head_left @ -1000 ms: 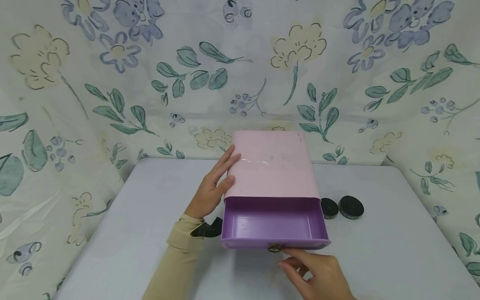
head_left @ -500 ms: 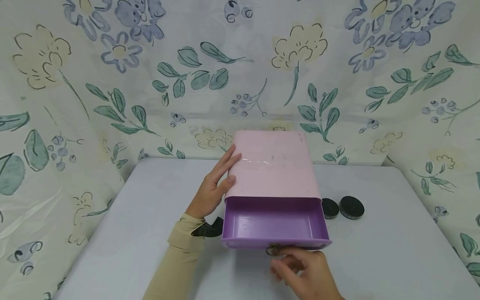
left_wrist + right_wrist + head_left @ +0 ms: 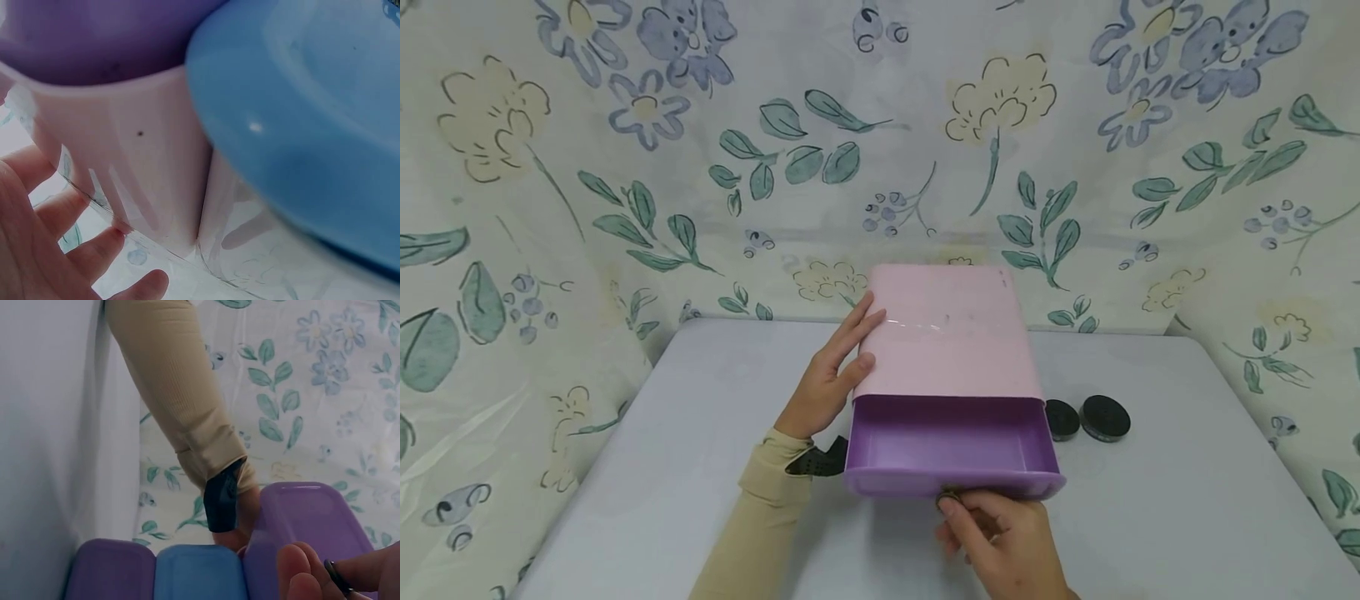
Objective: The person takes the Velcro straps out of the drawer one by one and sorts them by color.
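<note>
A pink drawer cabinet (image 3: 947, 333) stands on the table in the head view, its top purple drawer (image 3: 955, 483) pulled partway out with a bare floor showing. My left hand (image 3: 823, 387) rests along the cabinet's left side with fingers extended; in the left wrist view its fingertips (image 3: 112, 240) touch the pink wall. At the drawer's front edge, my right hand (image 3: 1003, 533) pinches a small dark ring pull (image 3: 337, 576) between thumb and index finger. Below the pulled drawer, a blue drawer front (image 3: 200, 572) and another purple front (image 3: 115, 569) show in the right wrist view.
Two round black, lid-like discs (image 3: 1105, 418) lie on the white table (image 3: 1180, 500) just right of the cabinet, the nearer one partly hidden by it. Behind the table hangs a flower-patterned cloth (image 3: 925, 167).
My right hand has shifted left along the drawer's front edge, and its thumb has closed onto the ring pull. My left hand and the cabinet stay in place.
</note>
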`<state>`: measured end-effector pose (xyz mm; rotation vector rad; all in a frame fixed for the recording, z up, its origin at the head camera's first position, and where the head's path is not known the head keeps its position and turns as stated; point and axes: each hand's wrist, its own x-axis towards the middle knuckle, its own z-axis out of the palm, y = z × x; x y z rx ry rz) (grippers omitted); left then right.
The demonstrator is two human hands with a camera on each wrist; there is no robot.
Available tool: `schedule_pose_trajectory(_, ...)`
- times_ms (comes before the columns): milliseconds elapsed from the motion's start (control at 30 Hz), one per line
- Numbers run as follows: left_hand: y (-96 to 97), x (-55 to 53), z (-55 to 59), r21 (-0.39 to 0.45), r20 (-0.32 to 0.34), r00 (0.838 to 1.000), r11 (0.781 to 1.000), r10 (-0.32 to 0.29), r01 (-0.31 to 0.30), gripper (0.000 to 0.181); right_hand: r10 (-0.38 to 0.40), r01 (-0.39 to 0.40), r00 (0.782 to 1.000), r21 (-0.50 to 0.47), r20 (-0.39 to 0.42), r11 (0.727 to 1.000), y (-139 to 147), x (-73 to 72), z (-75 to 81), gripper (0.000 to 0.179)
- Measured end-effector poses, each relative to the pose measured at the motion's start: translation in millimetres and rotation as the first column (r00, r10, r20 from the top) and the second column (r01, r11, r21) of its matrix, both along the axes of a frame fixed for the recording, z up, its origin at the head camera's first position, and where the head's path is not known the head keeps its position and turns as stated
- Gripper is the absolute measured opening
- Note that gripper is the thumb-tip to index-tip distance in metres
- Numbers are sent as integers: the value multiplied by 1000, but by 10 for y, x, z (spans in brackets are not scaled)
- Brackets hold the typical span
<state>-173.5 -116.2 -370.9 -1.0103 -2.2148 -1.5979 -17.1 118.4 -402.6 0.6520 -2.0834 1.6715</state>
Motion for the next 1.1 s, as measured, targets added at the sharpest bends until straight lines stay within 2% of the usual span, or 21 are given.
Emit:
schedule_pose_trajectory(100, 6, -3, 4, -1, 0, 1000, 1000, 1, -1, 55, -21, 23, 997, 17, -70, 1000, -1, -32, -15, 22)
schedule_pose_trajectory(367, 7, -1, 8, -5, 5, 1000, 1000, 1, -1, 55, -43, 48, 994, 52, -96, 997, 8, -92, -3, 23)
schedule_pose_trajectory(1100, 6, 4, 0, -4, 13, 1000, 1000, 13, -13, 55, -52, 57, 996, 70, -65, 996, 27, -330, 51, 20)
